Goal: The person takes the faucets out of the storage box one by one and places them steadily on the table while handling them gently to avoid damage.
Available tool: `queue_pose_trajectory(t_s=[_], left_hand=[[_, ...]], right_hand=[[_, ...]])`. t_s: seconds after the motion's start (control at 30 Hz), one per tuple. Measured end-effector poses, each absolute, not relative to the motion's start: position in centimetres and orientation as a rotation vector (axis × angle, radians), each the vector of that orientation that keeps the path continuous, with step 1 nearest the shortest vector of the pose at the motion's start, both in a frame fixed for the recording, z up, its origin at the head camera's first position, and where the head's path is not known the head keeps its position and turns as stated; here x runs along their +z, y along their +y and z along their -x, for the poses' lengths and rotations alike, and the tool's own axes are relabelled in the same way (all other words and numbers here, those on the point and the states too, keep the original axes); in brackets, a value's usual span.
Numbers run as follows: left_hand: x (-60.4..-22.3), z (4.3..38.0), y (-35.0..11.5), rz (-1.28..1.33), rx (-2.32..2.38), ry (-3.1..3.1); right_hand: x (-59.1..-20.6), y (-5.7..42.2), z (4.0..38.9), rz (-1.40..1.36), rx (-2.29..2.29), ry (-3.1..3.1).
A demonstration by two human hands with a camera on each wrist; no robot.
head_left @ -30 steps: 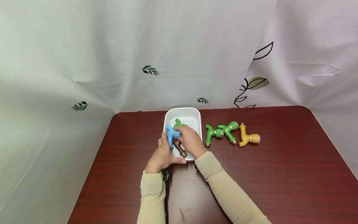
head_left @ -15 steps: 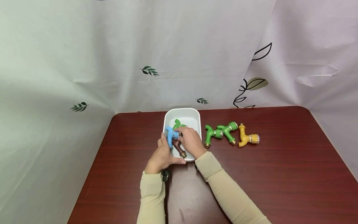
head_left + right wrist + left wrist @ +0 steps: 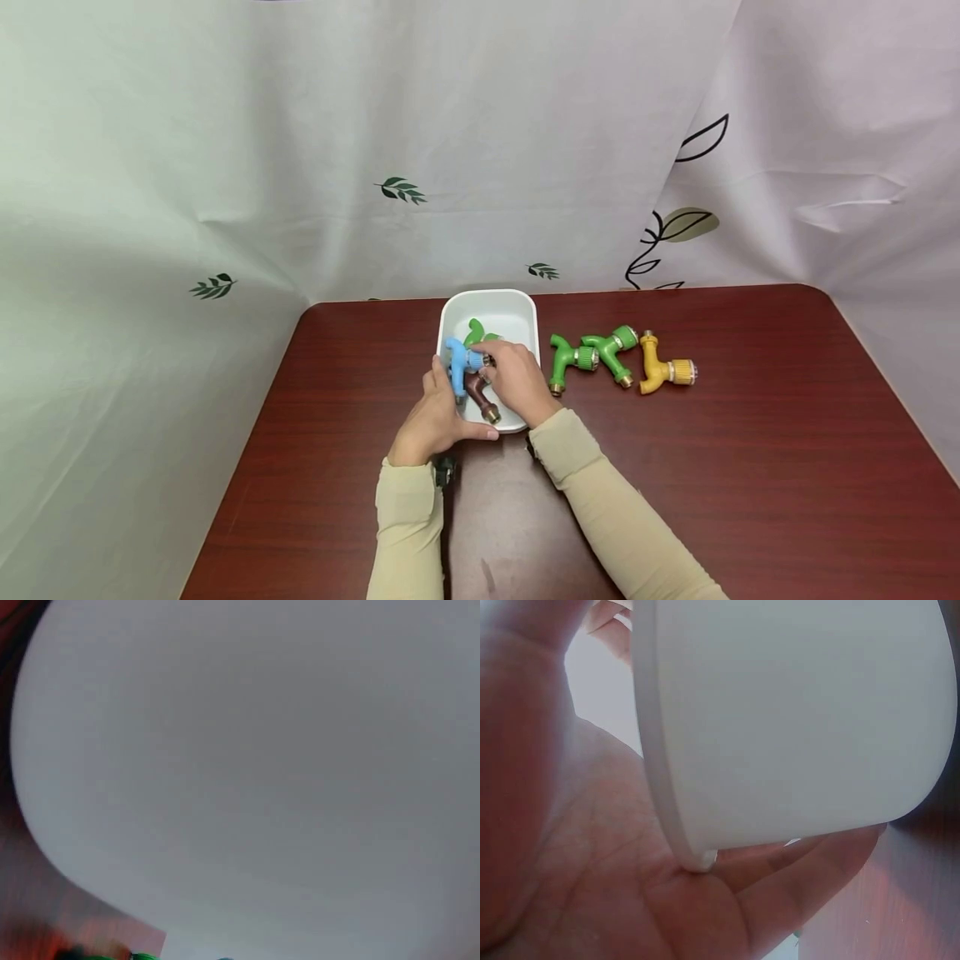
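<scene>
Right fingers [image 3: 495,350] pinch blue tap [image 3: 456,367] at tray's [image 3: 517,321] left rim; left fingers [image 3: 439,377] clasp corner.

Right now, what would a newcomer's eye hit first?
Probably the light-blue tap, its knob held by the right hand, at the left side of the white tray. Next, two green taps and a yellow tap on the dark red table, right of the tray.

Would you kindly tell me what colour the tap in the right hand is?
Light blue; the tap shows best in the head view.
</scene>
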State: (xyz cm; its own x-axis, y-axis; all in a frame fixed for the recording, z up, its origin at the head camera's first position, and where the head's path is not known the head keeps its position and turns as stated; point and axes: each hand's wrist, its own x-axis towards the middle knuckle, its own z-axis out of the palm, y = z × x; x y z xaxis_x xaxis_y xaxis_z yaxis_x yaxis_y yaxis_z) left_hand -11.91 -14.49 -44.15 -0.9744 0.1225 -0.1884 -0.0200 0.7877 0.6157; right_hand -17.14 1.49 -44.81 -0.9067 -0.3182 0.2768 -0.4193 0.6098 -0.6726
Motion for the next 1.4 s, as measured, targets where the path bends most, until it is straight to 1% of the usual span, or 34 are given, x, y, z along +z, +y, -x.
queue_pose_trajectory(t_s=[0.4,0.8,1.4], left_hand=[[-44.3,11.9,-14.6,-0.055,0.954,2.743],[-44.3,12.0,-14.4,-0.037,0.947,2.75],[-44.1,11.9,-14.4,-0.022,0.948,2.746]], right_hand=[[-44.5,2.6,16.5,-0.599,1.206,-2.629],[-43.7,3.6,15.8,-0.514,1.21,-2.561],[-42.6,5.6,14.4,-0.489,1.234,-2.516]])
